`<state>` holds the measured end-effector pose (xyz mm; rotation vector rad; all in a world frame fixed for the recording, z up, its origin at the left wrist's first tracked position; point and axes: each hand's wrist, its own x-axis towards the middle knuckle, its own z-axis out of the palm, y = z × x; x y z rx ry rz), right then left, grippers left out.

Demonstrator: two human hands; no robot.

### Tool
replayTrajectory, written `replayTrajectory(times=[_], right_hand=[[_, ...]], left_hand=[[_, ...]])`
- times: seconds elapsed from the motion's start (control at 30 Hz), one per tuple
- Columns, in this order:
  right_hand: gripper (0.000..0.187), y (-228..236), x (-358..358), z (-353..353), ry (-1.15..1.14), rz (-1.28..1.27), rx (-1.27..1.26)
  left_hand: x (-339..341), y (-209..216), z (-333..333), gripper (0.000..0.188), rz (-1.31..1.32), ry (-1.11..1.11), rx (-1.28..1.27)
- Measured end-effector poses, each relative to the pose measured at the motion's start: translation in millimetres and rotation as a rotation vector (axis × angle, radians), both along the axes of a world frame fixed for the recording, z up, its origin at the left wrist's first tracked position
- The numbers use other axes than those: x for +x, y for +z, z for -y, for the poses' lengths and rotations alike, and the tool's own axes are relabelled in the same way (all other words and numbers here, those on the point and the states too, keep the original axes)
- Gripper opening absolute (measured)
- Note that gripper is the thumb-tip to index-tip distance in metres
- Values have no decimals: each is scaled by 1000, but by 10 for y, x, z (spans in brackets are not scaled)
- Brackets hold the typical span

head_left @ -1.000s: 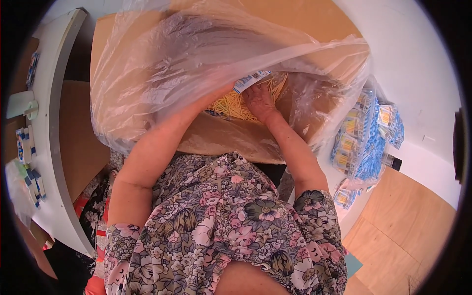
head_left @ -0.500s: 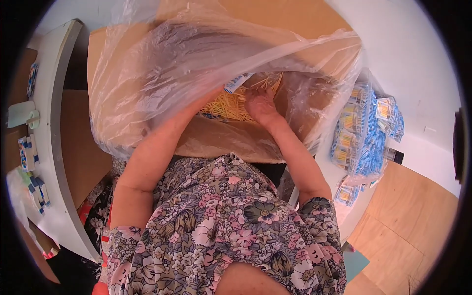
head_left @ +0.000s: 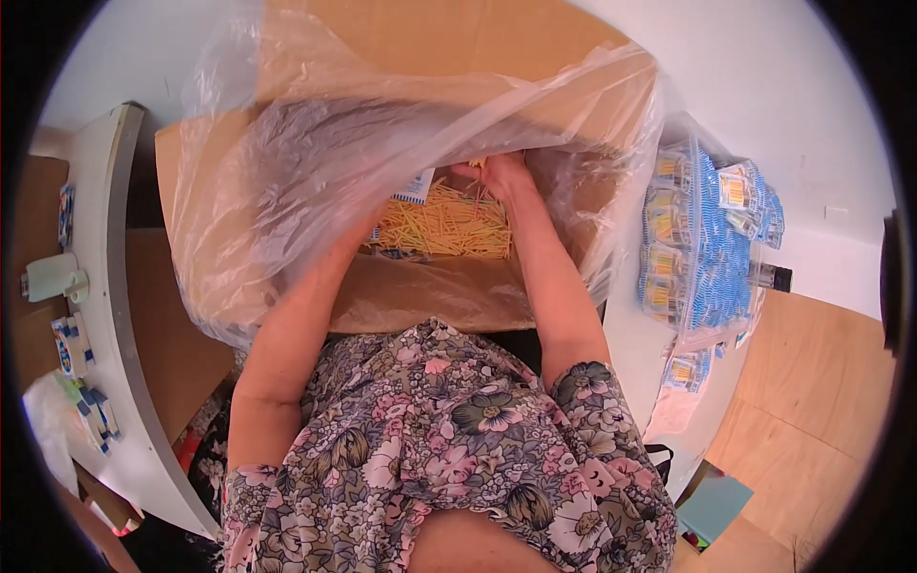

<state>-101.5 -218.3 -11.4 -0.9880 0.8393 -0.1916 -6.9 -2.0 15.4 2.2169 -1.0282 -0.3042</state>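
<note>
A heap of thin yellow sticks [head_left: 444, 224] lies inside a cardboard box [head_left: 215, 172] lined with clear plastic film [head_left: 325, 134]. Over the far side of the heap is my right hand [head_left: 499, 174], its fingers closed on a few yellow sticks whose ends show at the fingertips. My left hand [head_left: 380, 196] is mostly veiled by the film. It appears to hold a small blue-and-white packet [head_left: 416, 186] at the heap's left edge, close to my right hand; its fingers are hard to see.
Right of the box, a clear plastic bag [head_left: 707, 239] bulges with blue-and-white packets, more lying on top. A dark-capped bottle [head_left: 776, 278] pokes out behind it. On the left, a white shelf edge [head_left: 119, 286] borders a tape roll [head_left: 55, 280] and small packs [head_left: 72, 346].
The packet has shifted left and toward me. My right hand has lifted from the heap to its far side, with yellow sticks in the fingers. The view has also shifted slightly.
</note>
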Motion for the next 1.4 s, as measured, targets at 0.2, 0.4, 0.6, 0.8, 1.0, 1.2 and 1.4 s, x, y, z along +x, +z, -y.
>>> replayTrajectory(times=[0.2, 0.4, 0.6, 0.8, 1.0, 1.2, 1.4], right_hand=[[30, -125, 76, 253, -84, 88, 42], [34, 206, -50, -175, -80, 102, 73], [40, 497, -452, -681, 121, 210, 99], [47, 647, -653, -875, 125, 382, 85], [61, 913, -852, -858, 214, 500, 195], [47, 1098, -1039, -847, 339, 455, -518], [45, 1370, -1118, -782, 585, 419, -1190]], left_hand=[[-2, -15, 52, 42, -170, 35, -89], [-8, -401, 134, 33, -1226, -246, -282], [-328, 183, 185, 19, -1189, -566, -288], [-561, 296, 159, 17, -1076, -595, -219], [-836, 621, 73, 18, -1169, -479, -390], [-912, 723, -30, 15, -837, -543, -395], [-974, 753, -92, 10, -620, -527, -454]])
